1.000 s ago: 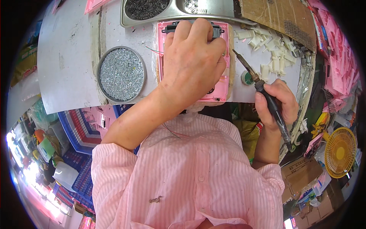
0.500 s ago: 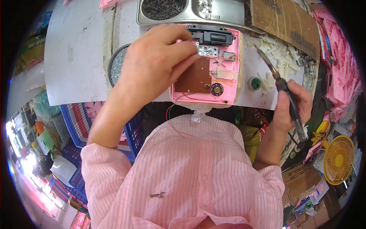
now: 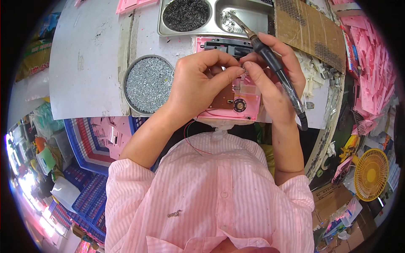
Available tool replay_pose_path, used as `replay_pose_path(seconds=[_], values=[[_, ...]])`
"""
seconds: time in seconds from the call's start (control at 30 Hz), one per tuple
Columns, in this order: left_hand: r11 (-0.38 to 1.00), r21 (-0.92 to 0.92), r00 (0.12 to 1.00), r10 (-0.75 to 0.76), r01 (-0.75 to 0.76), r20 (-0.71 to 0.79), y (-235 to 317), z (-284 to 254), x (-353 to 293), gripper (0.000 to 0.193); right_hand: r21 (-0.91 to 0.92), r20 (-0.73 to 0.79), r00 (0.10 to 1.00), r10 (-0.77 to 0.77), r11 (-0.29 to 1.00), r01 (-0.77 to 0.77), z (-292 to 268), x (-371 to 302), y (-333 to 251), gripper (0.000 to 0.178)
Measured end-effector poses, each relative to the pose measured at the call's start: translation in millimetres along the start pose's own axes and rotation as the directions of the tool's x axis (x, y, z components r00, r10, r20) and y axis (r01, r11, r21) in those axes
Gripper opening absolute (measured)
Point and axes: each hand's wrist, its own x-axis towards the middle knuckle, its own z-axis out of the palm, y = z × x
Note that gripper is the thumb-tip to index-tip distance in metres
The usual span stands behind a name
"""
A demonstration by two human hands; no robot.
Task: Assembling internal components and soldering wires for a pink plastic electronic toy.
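Observation:
In front of me lies a pink plastic casing (image 3: 253, 113) with electronic parts fixed inside it. It holds a brown board (image 3: 222, 101), a small round speaker (image 3: 240, 104) and a black mechanism (image 3: 230, 46) at its far end. Above its middle, my left hand (image 3: 201, 80) pinches with thumb and forefinger on something too small to make out. My right hand (image 3: 276, 84) grips a soldering iron (image 3: 274, 63), its tip pointing away over the metal tray. The thumb and a finger of that hand meet my left fingertips. Thin red and green wires (image 3: 188, 134) hang off the casing's near side.
A round tin (image 3: 125, 86) of small metal pieces stands left of the casing. Beyond is a metal tray (image 3: 213, 30) with dark and shiny springs. Cardboard (image 3: 312, 36) and white plastic pieces (image 3: 314, 82) lie on the right, with a blue crate (image 3: 86, 162) below left.
My right hand has brought the soldering iron in from the right to the casing, meeting my left fingertips. My left hand has shifted right and nearer me, uncovering the round tin.

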Motion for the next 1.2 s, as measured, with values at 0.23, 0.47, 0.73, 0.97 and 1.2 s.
replay_pose_path(seconds=[0.23, 0.47, 0.73, 0.97, 1.2], values=[[0.990, 0.128, 0.994, -0.075, 0.064, 0.081, -1.5, -12.9, 6.3, 0.012, -0.134, -0.056, 0.991, -0.124, 0.984, 0.116, -7.6, -14.6, 1.6, 0.045], [0.804, 0.525, 0.952, 0.304, -0.279, 0.040, -20.5, -6.2, 15.3, 0.012, -0.294, -0.017, 0.969, -0.248, 0.927, 0.232, -57.4, -37.1, -11.1, 0.035], [0.781, 0.539, 0.930, 0.368, -0.315, 0.011, -28.4, -3.8, 17.6, 0.011, -0.270, 0.125, 0.954, -0.272, 0.916, 0.296, -51.6, -39.9, 1.0, 0.032], [0.777, 0.545, 0.925, 0.380, -0.316, -0.006, -29.7, -3.2, 17.1, 0.010, -0.316, 0.169, 0.948, -0.272, 0.895, 0.313, -47.9, -36.8, 6.2, 0.031], [0.775, 0.546, 0.921, 0.389, -0.320, -0.013, -30.1, -2.3, 16.8, 0.010, -0.365, 0.199, 0.933, -0.298, 0.861, 0.353, -46.8, -32.6, 5.3, 0.030]])
